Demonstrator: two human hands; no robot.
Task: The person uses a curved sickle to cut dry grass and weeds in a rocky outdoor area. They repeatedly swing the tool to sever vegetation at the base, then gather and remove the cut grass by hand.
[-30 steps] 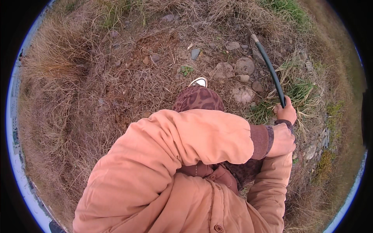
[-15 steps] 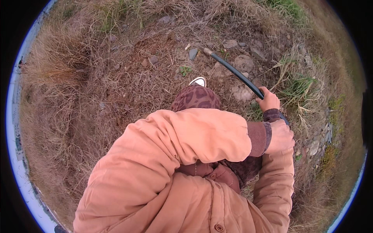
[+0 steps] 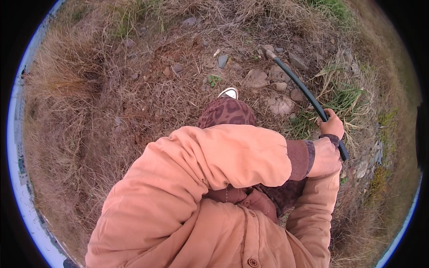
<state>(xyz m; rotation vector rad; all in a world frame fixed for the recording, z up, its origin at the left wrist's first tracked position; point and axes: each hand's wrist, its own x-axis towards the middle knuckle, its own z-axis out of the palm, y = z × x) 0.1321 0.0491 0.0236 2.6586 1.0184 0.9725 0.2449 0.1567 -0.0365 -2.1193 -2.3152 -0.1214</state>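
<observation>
A long, curved dark green rod (image 3: 304, 87) with a pale brown tip slants over the ground at the right. My right hand (image 3: 332, 125) is closed round its lower part, and a short dark end sticks out below the wrist. What kind of tool it is, I cannot make out. Crossing my body to the right, my left arm ends in my left hand (image 3: 325, 156), closed on the right sleeve (image 3: 315, 196) just below the right wrist. The left fingertips are mostly hidden. A dark patterned inner cuff shows at the right wrist.
Dry grass (image 3: 76, 67) and bare soil with scattered stones (image 3: 256, 78) surround me. My shoe (image 3: 229, 93) points forward near the middle. A green grass clump (image 3: 346, 100) grows beside the rod, and a small leafy plant (image 3: 213, 80) stands ahead of the shoe.
My right hand and the rod have shifted to the right, so the rod's tip moved right and slightly farther off. The left hand stays at the right sleeve, turned slightly.
</observation>
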